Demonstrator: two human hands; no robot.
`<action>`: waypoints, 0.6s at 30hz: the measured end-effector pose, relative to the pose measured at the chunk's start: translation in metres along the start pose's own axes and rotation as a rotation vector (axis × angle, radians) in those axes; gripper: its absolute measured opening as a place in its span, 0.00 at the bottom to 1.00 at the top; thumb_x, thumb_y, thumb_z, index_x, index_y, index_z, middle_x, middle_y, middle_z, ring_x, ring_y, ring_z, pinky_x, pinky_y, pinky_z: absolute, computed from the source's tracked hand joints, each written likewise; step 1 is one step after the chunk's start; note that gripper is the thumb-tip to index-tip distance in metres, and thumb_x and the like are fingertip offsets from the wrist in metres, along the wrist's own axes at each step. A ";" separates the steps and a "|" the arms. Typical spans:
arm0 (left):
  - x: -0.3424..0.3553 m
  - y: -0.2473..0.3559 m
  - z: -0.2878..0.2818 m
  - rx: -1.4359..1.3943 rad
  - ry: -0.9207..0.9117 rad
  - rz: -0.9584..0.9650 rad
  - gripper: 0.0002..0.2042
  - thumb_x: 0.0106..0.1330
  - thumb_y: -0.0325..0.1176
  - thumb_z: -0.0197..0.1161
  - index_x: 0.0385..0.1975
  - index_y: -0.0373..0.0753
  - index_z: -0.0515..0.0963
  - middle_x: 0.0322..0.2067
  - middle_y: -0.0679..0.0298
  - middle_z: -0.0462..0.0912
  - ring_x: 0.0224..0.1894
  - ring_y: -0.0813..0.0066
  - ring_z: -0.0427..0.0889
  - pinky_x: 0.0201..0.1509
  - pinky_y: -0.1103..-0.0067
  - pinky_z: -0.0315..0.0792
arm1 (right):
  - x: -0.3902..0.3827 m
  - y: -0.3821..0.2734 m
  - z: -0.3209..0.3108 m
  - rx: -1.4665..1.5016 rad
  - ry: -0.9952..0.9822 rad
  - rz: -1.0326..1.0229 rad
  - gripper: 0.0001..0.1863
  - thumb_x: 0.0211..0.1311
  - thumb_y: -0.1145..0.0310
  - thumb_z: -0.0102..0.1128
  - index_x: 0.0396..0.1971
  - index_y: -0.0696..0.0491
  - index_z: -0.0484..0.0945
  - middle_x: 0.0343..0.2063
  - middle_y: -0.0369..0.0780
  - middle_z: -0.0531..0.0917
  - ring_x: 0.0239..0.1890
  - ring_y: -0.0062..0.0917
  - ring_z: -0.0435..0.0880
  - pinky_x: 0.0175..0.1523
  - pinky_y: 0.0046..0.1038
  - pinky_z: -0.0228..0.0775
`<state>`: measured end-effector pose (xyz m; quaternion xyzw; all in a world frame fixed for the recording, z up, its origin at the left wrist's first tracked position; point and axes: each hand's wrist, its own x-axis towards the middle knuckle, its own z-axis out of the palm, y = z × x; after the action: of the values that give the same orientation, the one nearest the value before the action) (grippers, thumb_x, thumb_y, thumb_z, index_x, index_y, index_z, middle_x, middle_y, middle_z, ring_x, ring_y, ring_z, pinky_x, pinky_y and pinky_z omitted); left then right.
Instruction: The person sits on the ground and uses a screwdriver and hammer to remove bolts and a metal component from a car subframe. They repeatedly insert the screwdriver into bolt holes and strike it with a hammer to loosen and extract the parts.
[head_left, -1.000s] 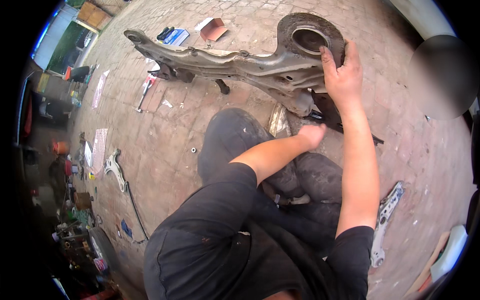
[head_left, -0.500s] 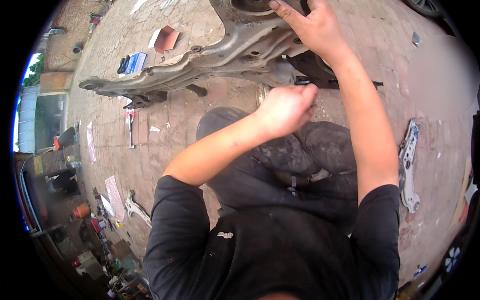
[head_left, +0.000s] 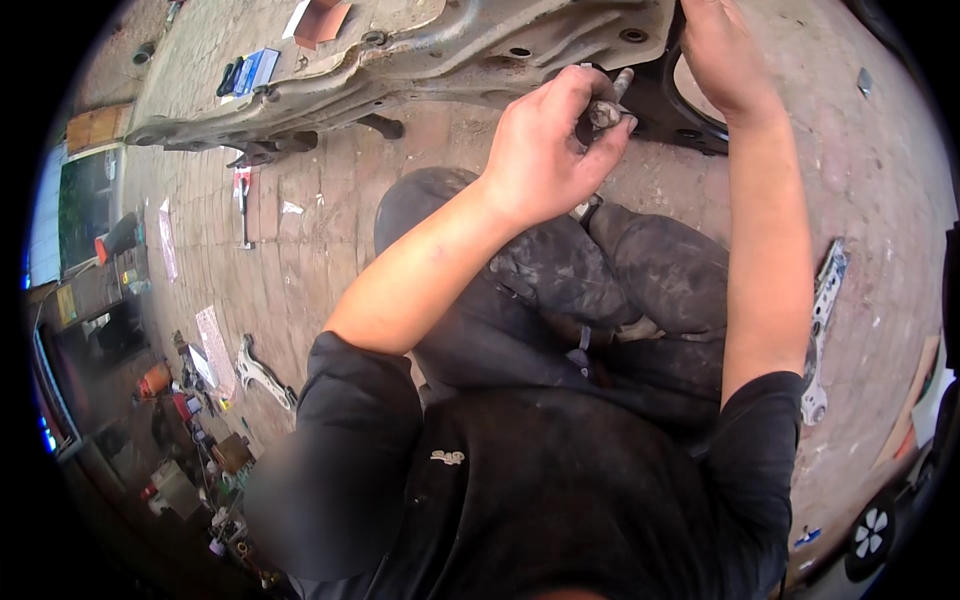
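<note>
Grey pressed steel, stained and dull: a long ribbed frame with round holes (head_left: 450, 75) spans the upper part of your view, its top cut off by the edge. It sits beyond your knees in dark, dusty trousers (head_left: 660, 270). Under its right end, a black curved metal part with a wide round opening (head_left: 660, 112).

Your left hand (head_left: 545, 150): thumb and fingers closed on a dirty grey metal piece with a thick rounded end and a narrower shank (head_left: 605, 115). The piece is just below the frame's right portion, shank slanting up and right; contact with the frame cannot be told.

Your right hand (head_left: 725, 65): well up at the top edge, right of the frame's end, near the black part. Fingers run out of view; cannot tell what they grip. Your hands are apart.

Beyond the frame, on worn reddish paving (head_left: 320, 270): an open brown cardboard box (head_left: 320, 22) and a blue-and-white box (head_left: 260, 70). Pale metal arms with holes lie well apart, one to your left (head_left: 265, 377), one to your right (head_left: 822, 310).
</note>
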<state>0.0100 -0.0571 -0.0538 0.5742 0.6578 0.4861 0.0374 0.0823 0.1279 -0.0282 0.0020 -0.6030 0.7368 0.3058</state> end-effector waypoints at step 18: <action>0.017 -0.021 0.026 0.290 0.108 0.362 0.15 0.56 0.33 0.75 0.37 0.37 0.75 0.27 0.61 0.80 0.27 0.64 0.81 0.31 0.73 0.75 | -0.006 0.013 -0.006 0.048 0.019 -0.060 0.31 0.82 0.54 0.30 0.69 0.65 0.61 0.67 0.47 0.69 0.69 0.31 0.66 0.75 0.30 0.52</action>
<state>0.0049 -0.0254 -0.0728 0.6553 0.6078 0.4156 -0.1686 0.0832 0.1294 -0.0437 0.0202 -0.5818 0.7416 0.3334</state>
